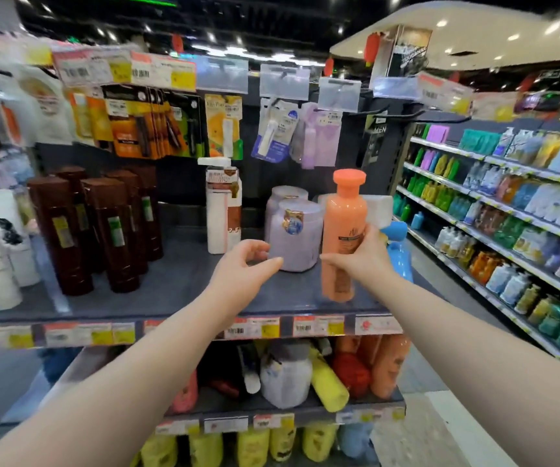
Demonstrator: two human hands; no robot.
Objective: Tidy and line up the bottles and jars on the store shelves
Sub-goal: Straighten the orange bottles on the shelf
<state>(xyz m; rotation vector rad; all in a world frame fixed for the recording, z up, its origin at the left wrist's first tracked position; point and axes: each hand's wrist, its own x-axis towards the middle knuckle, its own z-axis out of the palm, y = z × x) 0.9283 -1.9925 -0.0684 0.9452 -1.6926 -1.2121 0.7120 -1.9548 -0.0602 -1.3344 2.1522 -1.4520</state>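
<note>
Grey and matte, the shelf (171, 291) runs under cardboard hanging packs (157, 123). Your right hand (366, 254) is wrapped round the waist of a smooth orange bottle (344, 214) with a flat, wide cap. It stands nearly upright at the shelf's front right, and you cannot tell whether its base touches. Your left hand (241, 267) is spread, fingers loosely curved, grasping nothing, just in front of a squat, frosted lilac jar (293, 237) — contact is unclear. Behind stands a tall white pump bottle (221, 210). Glossy, slim brown bottles (103, 230) cluster at the left — a rounded blue bottle (398, 251) peeks from behind your right hand.
</note>
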